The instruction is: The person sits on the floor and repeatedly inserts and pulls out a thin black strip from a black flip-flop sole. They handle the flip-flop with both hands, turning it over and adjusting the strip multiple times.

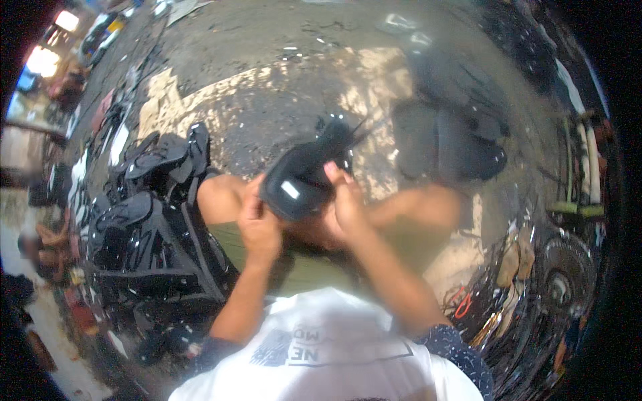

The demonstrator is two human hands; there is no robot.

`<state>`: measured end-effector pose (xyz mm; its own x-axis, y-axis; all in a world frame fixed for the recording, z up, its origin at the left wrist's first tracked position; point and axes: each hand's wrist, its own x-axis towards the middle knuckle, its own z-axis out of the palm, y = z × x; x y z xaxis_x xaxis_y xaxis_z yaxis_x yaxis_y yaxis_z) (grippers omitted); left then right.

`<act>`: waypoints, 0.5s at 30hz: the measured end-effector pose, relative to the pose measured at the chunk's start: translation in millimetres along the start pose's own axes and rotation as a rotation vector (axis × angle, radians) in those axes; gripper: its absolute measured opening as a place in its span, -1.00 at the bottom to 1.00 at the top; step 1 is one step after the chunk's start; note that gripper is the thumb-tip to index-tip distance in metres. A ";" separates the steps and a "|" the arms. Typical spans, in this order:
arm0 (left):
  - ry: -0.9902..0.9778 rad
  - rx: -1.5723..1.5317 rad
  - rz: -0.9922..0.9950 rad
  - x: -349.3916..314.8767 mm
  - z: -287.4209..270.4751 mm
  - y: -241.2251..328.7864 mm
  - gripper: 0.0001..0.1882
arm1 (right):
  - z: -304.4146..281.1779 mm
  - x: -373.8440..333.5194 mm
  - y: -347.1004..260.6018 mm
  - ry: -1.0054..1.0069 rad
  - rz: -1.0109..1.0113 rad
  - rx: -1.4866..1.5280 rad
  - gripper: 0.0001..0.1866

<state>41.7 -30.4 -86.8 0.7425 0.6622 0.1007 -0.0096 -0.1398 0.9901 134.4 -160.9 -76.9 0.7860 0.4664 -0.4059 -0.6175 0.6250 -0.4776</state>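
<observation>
The left hand [261, 224] and right hand [346, 206] are gripping a black shoe-like piece [294, 177] from both sides, with black items [144, 214] lying heaped left.

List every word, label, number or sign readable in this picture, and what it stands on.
White fabric shirt: dark grey printed lettering, upside down, partly blurred; wording not copied here.
Black, curved, shoe-like item between the left hand and right hand: no legible text.
Elsewhere: nothing legible.
</observation>
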 end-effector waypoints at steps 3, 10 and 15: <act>-0.041 0.229 0.344 33.0 -10.3 63.2 -0.55 | -20.8 6.2 -22.3 0.014 -0.023 -0.277 -0.68; -0.706 0.351 0.470 46.7 6.5 85.8 -0.76 | -29.8 1.3 -28.1 -0.102 0.019 -0.321 -0.60; -0.931 0.305 0.538 52.9 1.3 102.3 -0.90 | -23.8 -4.0 -33.2 -0.091 0.023 -0.215 -0.59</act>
<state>80.9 -10.6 19.7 0.9044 -0.3307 0.2696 -0.4104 -0.5017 0.7614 151.0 -198.4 -78.0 0.7651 0.5395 -0.3515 -0.6201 0.4702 -0.6281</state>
